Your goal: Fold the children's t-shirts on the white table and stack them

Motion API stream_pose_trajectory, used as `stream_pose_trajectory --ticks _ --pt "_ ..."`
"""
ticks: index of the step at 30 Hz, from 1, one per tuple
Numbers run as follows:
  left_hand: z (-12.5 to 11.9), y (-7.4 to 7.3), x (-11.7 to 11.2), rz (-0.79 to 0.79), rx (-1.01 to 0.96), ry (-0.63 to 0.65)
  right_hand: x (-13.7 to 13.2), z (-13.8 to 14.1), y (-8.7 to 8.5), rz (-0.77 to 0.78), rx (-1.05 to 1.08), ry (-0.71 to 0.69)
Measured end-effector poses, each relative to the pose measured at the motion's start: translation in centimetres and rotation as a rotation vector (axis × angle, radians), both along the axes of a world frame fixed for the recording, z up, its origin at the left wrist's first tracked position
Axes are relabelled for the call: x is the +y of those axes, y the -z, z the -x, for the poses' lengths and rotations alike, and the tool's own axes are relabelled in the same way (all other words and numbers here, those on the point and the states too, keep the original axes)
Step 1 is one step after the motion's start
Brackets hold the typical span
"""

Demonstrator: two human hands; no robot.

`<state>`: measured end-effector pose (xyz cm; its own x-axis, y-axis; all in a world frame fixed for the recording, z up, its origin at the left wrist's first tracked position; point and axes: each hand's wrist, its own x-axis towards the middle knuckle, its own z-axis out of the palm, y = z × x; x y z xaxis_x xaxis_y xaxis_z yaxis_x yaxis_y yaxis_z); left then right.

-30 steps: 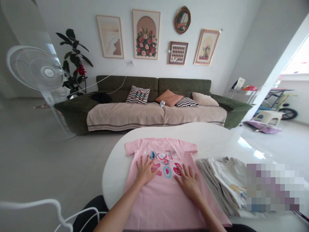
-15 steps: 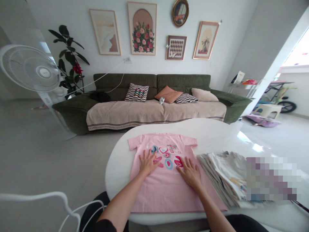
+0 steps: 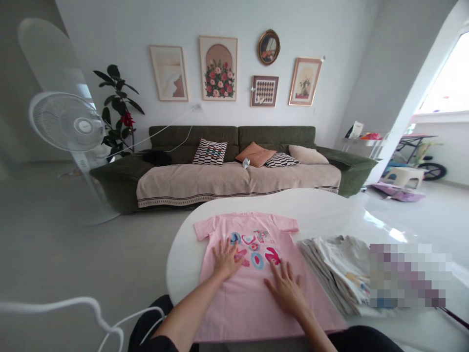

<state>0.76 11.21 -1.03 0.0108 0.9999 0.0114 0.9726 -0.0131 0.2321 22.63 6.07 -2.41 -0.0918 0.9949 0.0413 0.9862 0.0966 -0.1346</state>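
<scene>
A pink T-shirt (image 3: 252, 305) with a colourful print on its chest lies spread flat on the white table (image 3: 183, 259), collar toward the sofa. My left hand (image 3: 226, 261) rests palm down on the shirt, fingers spread, at the left of the print. Lower and to the right, my right hand (image 3: 287, 289) also lies on the fabric with its fingers apart, just below the print. Neither hand grips anything. Close by on the right is a stack of folded T-shirts (image 3: 340, 259), a white one on top, its right part covered by a pixelated patch.
Beyond the table stands a green sofa (image 3: 198, 134) with a beige cover and several cushions. A white fan (image 3: 73, 122) and a dark-leaved plant (image 3: 119, 105) are at the left. White cables (image 3: 84, 304) hang at the lower left, near my leg.
My right hand has slid down the shirt, toward me and away from the print. My left hand stays in about the same place on the fabric. The camera view has tilted up slightly.
</scene>
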Motion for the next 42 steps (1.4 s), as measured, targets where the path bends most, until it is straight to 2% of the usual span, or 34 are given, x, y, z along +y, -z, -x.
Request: stream_pose_trajectory --ticks 4,7,10,13,15,17,19,20,21,23,25,27,30,33,36,39,42 --pt "0.3 -1.7 0.4 0.154 -0.046 0.039 -0.2 -1.0 0.5 -0.015 -0.021 0.026" --pt "0.7 -2.3 0.3 0.085 -0.037 0.055 0.3 -1.4 0.4 -0.025 -0.024 0.030" --pt "1.5 -1.3 -0.5 -0.039 0.028 0.022 0.8 -2.1 0.4 -0.035 -0.023 0.010" --pt "2.1 -0.1 -1.4 -0.012 0.056 -0.012 1.3 -3.0 0.2 -0.035 -0.004 -0.005" --pt "2.2 -0.2 -1.5 0.008 0.038 -0.022 1.2 -2.8 -0.5 -0.030 0.020 0.018" --pt "2.2 -1.2 -0.8 0.038 -0.036 -0.053 0.3 -1.3 -1.5 -0.055 0.061 0.084" --pt "2.3 -2.6 0.6 0.067 -0.129 -0.129 -1.4 1.9 -2.5 -0.123 0.141 0.088" --pt "2.5 -3.3 1.4 0.068 -0.165 -0.182 -2.6 4.1 -2.8 -0.164 0.199 0.024" --pt "2.9 -3.9 2.4 0.058 -0.189 -0.241 -3.9 6.6 -2.8 -0.184 0.268 -0.127" --pt "4.0 -4.7 4.2 0.015 -0.202 -0.368 -6.5 11.6 -1.8 -0.167 0.367 -0.454" --pt "5.6 -5.0 5.7 -0.018 -0.211 -0.515 -8.6 15.6 0.2 -0.177 0.329 -0.607" --pt "7.6 -5.0 6.9 -0.013 -0.229 -0.656 -9.7 18.0 2.7 -0.308 0.300 -0.594" --pt "10.3 -5.1 7.9 0.037 -0.279 -0.777 -9.7 19.0 5.7 -0.462 0.328 -0.536" --pt "11.9 -5.0 8.7 0.084 -0.343 -0.769 -8.9 18.5 6.6 -0.430 0.402 -0.571" --pt "12.4 -5.0 9.4 0.135 -0.408 -0.726 -8.5 17.3 5.0 -0.324 0.576 -0.507" --pt "12.5 -5.1 10.0 0.172 -0.486 -0.679 -8.2 15.3 1.8 -0.251 0.803 -0.448" --pt "12.7 -6.0 10.6 0.192 -0.585 -0.630 -7.8 12.9 -1.1 -0.235 0.945 -0.395"
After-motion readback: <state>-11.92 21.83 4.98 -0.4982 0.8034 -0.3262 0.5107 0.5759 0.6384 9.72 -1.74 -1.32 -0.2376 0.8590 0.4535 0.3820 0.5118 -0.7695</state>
